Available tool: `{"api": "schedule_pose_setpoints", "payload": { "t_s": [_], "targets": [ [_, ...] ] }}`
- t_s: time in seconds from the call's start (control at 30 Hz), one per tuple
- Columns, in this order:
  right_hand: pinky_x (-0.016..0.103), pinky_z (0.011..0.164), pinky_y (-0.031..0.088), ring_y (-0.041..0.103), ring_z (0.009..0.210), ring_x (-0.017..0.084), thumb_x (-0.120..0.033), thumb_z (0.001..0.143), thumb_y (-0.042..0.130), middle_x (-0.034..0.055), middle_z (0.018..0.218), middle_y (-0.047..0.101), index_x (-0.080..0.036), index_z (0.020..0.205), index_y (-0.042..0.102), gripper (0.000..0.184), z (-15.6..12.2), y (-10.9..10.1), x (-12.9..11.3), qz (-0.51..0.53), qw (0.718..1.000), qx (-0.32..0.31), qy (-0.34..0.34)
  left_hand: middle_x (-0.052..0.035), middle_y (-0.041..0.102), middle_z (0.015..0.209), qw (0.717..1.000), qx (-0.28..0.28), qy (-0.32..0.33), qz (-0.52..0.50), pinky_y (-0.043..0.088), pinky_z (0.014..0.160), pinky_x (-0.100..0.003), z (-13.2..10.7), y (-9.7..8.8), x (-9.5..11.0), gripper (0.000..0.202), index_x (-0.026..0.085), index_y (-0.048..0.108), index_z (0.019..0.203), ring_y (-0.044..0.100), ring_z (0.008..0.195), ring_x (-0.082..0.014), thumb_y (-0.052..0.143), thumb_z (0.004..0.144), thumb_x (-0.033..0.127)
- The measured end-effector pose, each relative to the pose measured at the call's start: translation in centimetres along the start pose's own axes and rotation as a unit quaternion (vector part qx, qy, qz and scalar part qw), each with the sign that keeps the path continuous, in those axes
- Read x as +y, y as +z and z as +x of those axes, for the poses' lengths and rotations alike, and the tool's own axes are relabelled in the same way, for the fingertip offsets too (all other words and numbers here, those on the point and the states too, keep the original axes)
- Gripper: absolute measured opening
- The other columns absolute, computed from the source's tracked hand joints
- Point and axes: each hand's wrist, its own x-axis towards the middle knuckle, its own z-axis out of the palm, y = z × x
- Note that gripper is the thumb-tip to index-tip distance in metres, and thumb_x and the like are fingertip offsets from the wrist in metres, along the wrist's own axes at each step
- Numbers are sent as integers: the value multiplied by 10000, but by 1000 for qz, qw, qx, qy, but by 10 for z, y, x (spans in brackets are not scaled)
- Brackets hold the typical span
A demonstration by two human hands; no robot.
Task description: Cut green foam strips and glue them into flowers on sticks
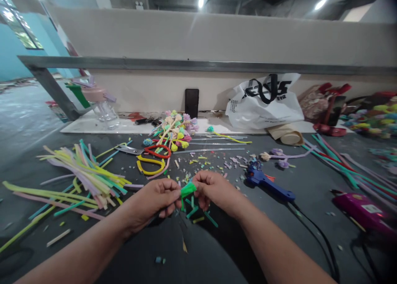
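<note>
"One green piece [188,189] is under handling. State its location and the condition of the left hand [159,197] and the right hand [215,191]."

"Take the tabletop [139,255] as a dial, with the green piece at the centre. The piece is raised above the tabletop, between the hands. The left hand pinches its 9 o'clock end with thumb and fingers; the right hand pinches its 3 o'clock end. The hands are close together, joined by the piece."

"List the items nearest to the hands."

"Short green strips [192,211] lie at 6 o'clock, just below the piece. Scissors [132,151] with one red and one yellow handle lie at 11 o'clock. A pile of long, multicoloured strips [89,172] occupies 9 o'clock, beside the left forearm. A blue glue gun [266,184] rests at 3 o'clock, its black cord [318,228] running toward 4 o'clock."

"List the items farther out."

"A bundle of coloured flowers [173,131] lies just before 12 o'clock. Beyond it, a dark phone [192,103] leans upright at 12 o'clock. One green-headed stem [231,136] lies at 1 o'clock. A white bag [248,110] stands between 1 and 2 o'clock. A magenta device [362,209] lies between 3 and 4 o'clock."
</note>
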Motion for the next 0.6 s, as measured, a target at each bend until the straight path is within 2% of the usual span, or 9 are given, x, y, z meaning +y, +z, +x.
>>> {"api": "schedule_pose_setpoints", "payload": {
  "t_s": [0.13, 0.23, 0.3, 0.37, 0.47, 0.53, 0.6],
  "targets": [
    [158, 337, 419, 478, 334, 64, -228, 812, 442, -83, 431, 468, -189, 662, 452, 155, 0, 1, -1, -14, 999, 26, -22, 29, 531, 611, 994, 10, 46, 97, 279, 446, -159, 1, 0, 1, 163, 128, 551, 759, 392, 469, -39, 576, 734, 288],
    [166, 333, 406, 469, 328, 73, -219, 818, 424, -86, 402, 447, -199, 625, 425, 194, 0, -1, -2, -61, 996, 57, -33, 30, 518, 597, 973, 43, 98, 205, 341, 521, -182, -3, 3, 4, 110, 137, 576, 703, 450, 557, -75, 552, 737, 239],
    [171, 334, 392, 470, 325, 81, -212, 816, 430, -87, 390, 443, -207, 619, 418, 197, 0, -3, -3, -115, 989, 91, -37, 14, 556, 645, 935, 80, 151, 311, 380, 584, -207, -6, 6, 4, 108, 153, 589, 708, 494, 621, -101, 521, 758, 220],
    [175, 348, 385, 480, 328, 85, -215, 819, 435, -84, 387, 449, -211, 619, 420, 200, 1, -5, -4, -162, 978, 123, -41, -7, 593, 733, 879, 106, 220, 409, 404, 664, -232, -9, 8, 1, 120, 169, 600, 777, 529, 699, -122, 485, 792, 201],
    [178, 375, 393, 490, 343, 85, -224, 838, 411, -78, 398, 459, -211, 623, 422, 215, -1, -4, -5, -160, 980, 111, -51, -29, 599, 822, 807, 108, 305, 494, 413, 740, -258, -11, 7, -7, 175, 186, 579, 898, 538, 787, -138, 411, 849, 175],
    [181, 380, 404, 486, 353, 84, -226, 847, 393, -76, 421, 462, -211, 634, 418, 215, -2, -1, -6, -123, 987, 83, -61, -37, 590, 844, 779, 108, 335, 519, 417, 761, -269, -11, 6, -10, 191, 190, 561, 935, 533, 820, -145, 387, 864, 158],
    [183, 382, 408, 485, 364, 84, -222, 844, 397, -74, 445, 464, -211, 644, 416, 200, -3, 1, -7, -107, 989, 76, -72, -38, 585, 853, 765, 111, 349, 529, 424, 764, -271, -11, 5, -11, 186, 192, 550, 949, 531, 828, -145, 389, 866, 149]
  ]
}}
